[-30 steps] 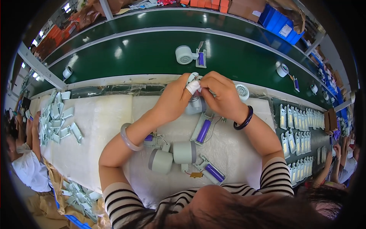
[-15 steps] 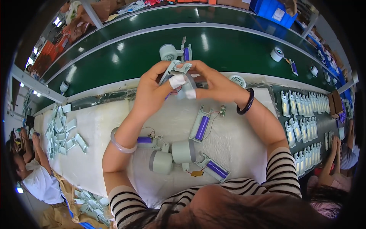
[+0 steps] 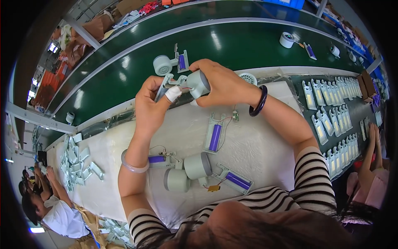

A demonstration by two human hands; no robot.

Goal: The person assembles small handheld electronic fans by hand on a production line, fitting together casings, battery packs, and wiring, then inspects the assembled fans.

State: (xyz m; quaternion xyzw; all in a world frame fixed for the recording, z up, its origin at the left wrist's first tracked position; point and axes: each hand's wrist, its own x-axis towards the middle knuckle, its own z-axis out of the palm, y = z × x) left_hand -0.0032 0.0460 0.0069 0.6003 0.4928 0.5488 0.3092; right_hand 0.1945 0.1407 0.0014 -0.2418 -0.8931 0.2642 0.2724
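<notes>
Above the far edge of the white-covered table, my left hand (image 3: 150, 104) grips a pale green plastic handle shell (image 3: 163, 88), its white-wrapped thumb pressed against it. My right hand (image 3: 226, 85) is closed round a pale green, round fan head (image 3: 195, 84) with a grey rim. Shell and fan head sit close together, a thin reddish wire between them; whether they are joined I cannot tell. Below them lies an open handle shell with a purple battery (image 3: 215, 137). Nearer me are two fan heads (image 3: 197, 165) and another shell with a purple battery (image 3: 238, 181).
A heap of pale green shells (image 3: 74, 159) covers the table's left side. Beyond runs a green conveyor belt (image 3: 232, 45) carrying a fan assembly (image 3: 162, 65) and others. A fan head (image 3: 248, 78) lies at the table edge. Rows of handle parts (image 3: 327, 122) stand at right. Co-workers sit both sides.
My hands have moved apart, the left one leftward with the shell. The fan head has turned and now shows its rounded side in my right hand. The whole view has shifted slightly.
</notes>
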